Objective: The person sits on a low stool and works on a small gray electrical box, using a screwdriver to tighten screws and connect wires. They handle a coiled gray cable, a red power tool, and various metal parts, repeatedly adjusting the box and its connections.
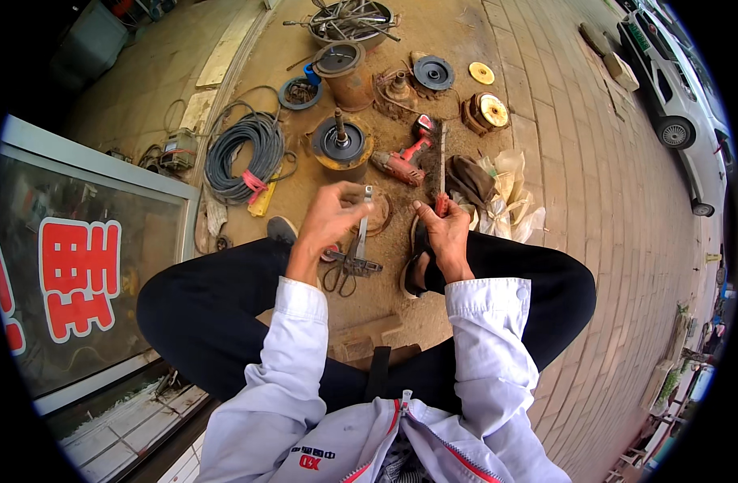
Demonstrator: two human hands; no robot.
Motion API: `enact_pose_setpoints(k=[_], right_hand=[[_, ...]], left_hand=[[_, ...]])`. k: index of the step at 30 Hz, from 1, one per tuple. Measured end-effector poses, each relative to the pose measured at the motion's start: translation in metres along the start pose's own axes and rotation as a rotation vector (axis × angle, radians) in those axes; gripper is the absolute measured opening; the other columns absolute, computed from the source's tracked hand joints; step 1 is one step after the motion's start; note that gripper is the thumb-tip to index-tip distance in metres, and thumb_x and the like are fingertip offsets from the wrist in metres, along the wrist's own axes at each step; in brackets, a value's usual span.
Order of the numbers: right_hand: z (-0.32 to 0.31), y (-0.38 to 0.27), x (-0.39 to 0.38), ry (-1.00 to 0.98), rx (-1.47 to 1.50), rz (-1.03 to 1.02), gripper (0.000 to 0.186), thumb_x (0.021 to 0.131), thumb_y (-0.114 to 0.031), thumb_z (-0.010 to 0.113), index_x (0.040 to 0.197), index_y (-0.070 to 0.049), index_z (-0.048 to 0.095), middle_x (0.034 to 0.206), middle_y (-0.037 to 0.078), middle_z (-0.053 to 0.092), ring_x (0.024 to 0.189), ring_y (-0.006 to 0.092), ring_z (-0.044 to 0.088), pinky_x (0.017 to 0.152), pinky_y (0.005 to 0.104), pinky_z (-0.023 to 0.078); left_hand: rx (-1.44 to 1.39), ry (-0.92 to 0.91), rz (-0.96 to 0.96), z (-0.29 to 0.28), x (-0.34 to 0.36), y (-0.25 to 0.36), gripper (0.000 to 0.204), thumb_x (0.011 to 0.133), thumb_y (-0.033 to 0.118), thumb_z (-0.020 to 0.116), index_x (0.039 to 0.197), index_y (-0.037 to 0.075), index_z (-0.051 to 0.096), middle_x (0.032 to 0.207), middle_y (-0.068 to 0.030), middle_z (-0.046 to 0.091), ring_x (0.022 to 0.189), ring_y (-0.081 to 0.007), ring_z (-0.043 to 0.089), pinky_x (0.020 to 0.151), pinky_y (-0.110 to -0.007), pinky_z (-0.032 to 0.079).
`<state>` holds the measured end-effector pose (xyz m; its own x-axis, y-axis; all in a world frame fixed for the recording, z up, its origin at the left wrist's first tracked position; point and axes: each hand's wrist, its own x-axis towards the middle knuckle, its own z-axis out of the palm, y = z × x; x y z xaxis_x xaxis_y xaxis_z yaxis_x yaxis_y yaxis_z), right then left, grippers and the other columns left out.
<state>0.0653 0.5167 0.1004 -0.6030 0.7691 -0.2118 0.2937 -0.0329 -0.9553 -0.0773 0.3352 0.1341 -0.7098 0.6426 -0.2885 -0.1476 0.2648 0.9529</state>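
My left hand [330, 217] pinches a small shiny metal piece [369, 194] between thumb and fingers. In my right hand [448, 235] is a screwdriver with a red handle [442, 203], its long shaft pointing away from me. On the ground below my left hand lie black-handled scissors [341, 280] among other metal tools. Just beyond my hands rests a red cordless power tool [399, 167]. Left of it stands a round rusty motor part [341, 143] with an upright shaft.
A coil of dark cable [244, 157] lies at left, near a glass door [103, 282]. Farther off are a rusty cylinder [351, 84], a bowl of tools [349, 34] and a dark round cover [433, 73]. Crumpled plastic bags [510, 193] lie right; a white car [667, 88] stands beyond.
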Motion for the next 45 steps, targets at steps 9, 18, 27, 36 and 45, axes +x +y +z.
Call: enact_pose_setpoints(k=[9, 18, 27, 36, 45], right_hand=[[0.015, 0.026, 0.001, 0.041, -0.046, 0.131, 0.03, 0.09, -0.022, 0.073, 0.097, 0.006, 0.065, 0.074, 0.008, 0.064, 0.066, 0.0132, 0.06, 0.058, 0.0315, 0.048], [0.03, 0.073, -0.007, -0.008, -0.186, 0.515, 0.039, 0.084, -0.022, 0.076, 0.108, 0.007, 0.067, 0.102, 0.02, 0.072, 0.098, 0.0285, 0.069, 0.088, 0.0401, 0.052], [0.085, 0.158, -0.036, -0.562, -1.029, -0.178, 0.021, 0.081, -0.003, 0.06, 0.102, 0.0, 0.062, 0.106, 0.025, 0.065, 0.102, 0.0445, 0.063, 0.085, 0.0509, 0.053], [0.116, 0.197, -0.043, -0.685, -1.27, -0.292, 0.016, 0.09, -0.013, 0.057, 0.1, -0.01, 0.069, 0.097, 0.011, 0.069, 0.096, 0.03, 0.062, 0.083, 0.0418, 0.047], [0.109, 0.181, -0.041, -0.863, -0.957, -0.087, 0.026, 0.079, -0.022, 0.071, 0.093, -0.002, 0.065, 0.085, 0.021, 0.07, 0.082, 0.0393, 0.07, 0.071, 0.0513, 0.054]], left_hand=[[0.721, 0.313, 0.268, -0.064, 0.101, 0.088, 0.046, 0.092, 0.03, 0.07, 0.118, -0.008, 0.068, 0.106, -0.0226, 0.074, 0.098, -0.0274, 0.072, 0.087, -0.038, 0.053], [1.096, 0.222, 0.519, -0.046, 0.17, 0.052, 0.061, 0.097, 0.047, 0.062, 0.129, -0.005, 0.062, 0.121, -0.0282, 0.066, 0.119, -0.0411, 0.06, 0.103, -0.049, 0.046], [0.976, 0.08, 0.248, -0.039, 0.204, 0.032, 0.05, 0.106, 0.041, 0.046, 0.103, -0.005, 0.066, 0.086, -0.0225, 0.066, 0.086, -0.0388, 0.065, 0.082, -0.052, 0.048], [0.929, 0.07, 0.203, -0.035, 0.2, 0.039, 0.046, 0.106, 0.035, 0.047, 0.109, -0.005, 0.066, 0.095, -0.0264, 0.069, 0.095, -0.0437, 0.066, 0.084, -0.05, 0.049], [0.88, 0.107, 0.18, -0.033, 0.197, 0.044, 0.044, 0.102, 0.032, 0.049, 0.096, -0.007, 0.069, 0.095, -0.0321, 0.068, 0.095, -0.0505, 0.064, 0.087, -0.054, 0.049]])
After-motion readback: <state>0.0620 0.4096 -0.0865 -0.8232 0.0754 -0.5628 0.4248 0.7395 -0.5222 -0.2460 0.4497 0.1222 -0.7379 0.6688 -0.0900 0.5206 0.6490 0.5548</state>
